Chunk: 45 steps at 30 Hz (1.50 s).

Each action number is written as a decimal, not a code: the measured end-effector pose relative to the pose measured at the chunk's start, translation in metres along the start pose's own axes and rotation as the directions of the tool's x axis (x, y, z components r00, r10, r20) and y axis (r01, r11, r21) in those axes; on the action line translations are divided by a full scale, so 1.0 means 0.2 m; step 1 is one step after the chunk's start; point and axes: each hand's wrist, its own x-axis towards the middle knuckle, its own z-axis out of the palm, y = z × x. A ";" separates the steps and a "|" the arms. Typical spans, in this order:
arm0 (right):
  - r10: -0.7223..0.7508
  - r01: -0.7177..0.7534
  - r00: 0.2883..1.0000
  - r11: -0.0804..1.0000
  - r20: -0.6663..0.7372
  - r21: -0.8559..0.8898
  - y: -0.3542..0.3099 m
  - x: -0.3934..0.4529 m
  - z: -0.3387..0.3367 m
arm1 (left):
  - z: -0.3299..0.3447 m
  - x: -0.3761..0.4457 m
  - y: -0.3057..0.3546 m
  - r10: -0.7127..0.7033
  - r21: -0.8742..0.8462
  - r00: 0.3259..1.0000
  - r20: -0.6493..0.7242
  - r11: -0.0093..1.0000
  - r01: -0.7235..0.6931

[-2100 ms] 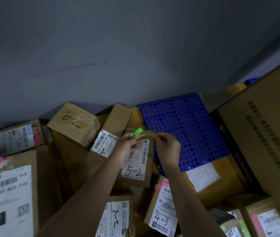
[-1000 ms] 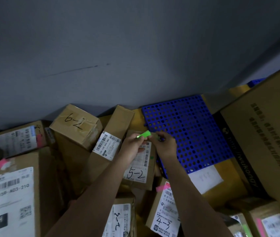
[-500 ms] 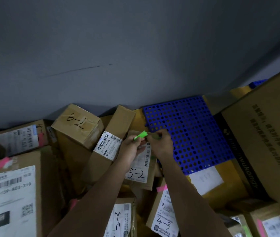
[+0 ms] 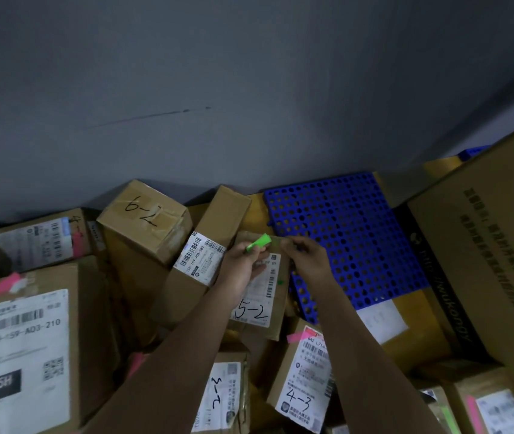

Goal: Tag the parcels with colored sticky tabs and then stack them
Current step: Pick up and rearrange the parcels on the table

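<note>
**Green tab being readied above parcel 5-2**

Both hands have drifted slightly up-frame and closer together since two seconds ago, while the parcels lie as they did. Near the centre of the frame, the left hand (image 4: 244,261) pinches a pad of green sticky tabs (image 4: 259,242) between thumb and fingers. The right hand (image 4: 304,255), just to its right, has its fingertips curled together at the pad's end; whether they grip a peeled tab is too dim to tell. Directly beneath both hands lies the 5-2 parcel (image 4: 257,303), which shows no tab of its own apart from a small green mark by its label. Pink tabs already show on the 4-3 parcel (image 4: 304,383) and the large box (image 4: 23,349) at lower left.

Tagging looks mid-way, with stacking not begun. Next, a single tab must come free and be pressed onto the 5-2 parcel.
</note>
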 end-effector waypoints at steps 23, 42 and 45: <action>-0.327 0.295 0.913 0.942 0.243 0.159 -0.23 -0.90 0.00 | -0.29 -0.99 0.14 0.048 0.233 0.996 0.076 0.970 -0.064; -0.069 0.168 0.706 0.983 0.705 -0.072 0.18 -1.55 0.19 | -0.91 -1.64 -0.55 0.201 0.835 0.971 -0.134 0.550 0.001; -0.060 0.230 0.739 0.959 0.671 -0.167 0.25 -1.54 0.18 | -0.95 -1.65 -0.70 0.237 0.919 0.953 -0.186 0.386 0.083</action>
